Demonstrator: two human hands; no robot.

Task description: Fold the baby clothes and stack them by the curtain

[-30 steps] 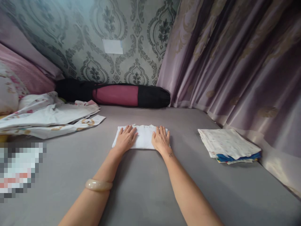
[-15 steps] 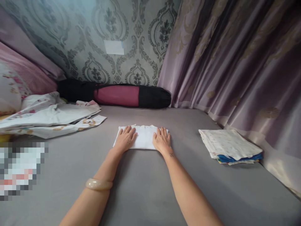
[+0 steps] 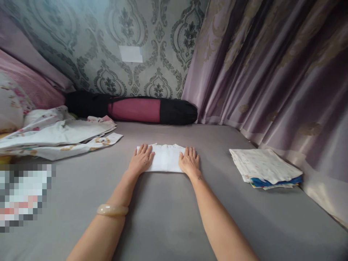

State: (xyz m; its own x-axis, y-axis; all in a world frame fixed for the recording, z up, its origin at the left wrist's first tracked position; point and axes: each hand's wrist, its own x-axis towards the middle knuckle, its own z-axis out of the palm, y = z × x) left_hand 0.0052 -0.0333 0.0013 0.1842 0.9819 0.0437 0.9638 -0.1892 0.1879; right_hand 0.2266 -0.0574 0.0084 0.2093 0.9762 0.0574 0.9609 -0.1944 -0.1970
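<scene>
A folded white garment (image 3: 166,159) lies flat on the grey bed sheet (image 3: 165,210), its long side facing me. On its left end rests my left hand (image 3: 141,158), palm down with the fingers stretched out. My right hand (image 3: 189,160) lies flat over the right end, fingers slightly spread. Both palms touch the cloth, and its two short edges are mostly hidden under them. Along the far edge of the garment, small points of fabric stick up a little.
To the right sits a stack of folded clothes (image 3: 266,166) beside the purple curtain (image 3: 244,65). Loose white printed clothes (image 3: 62,134) lie at the left. Against the wall stretches a long black and dark pink bag (image 3: 134,110). A blurred patch (image 3: 24,199) covers something at the lower left.
My hands have slid slightly apart, the left one to the left and the right one to the right, towards the ends of the folded garment. More of its white middle shows.
</scene>
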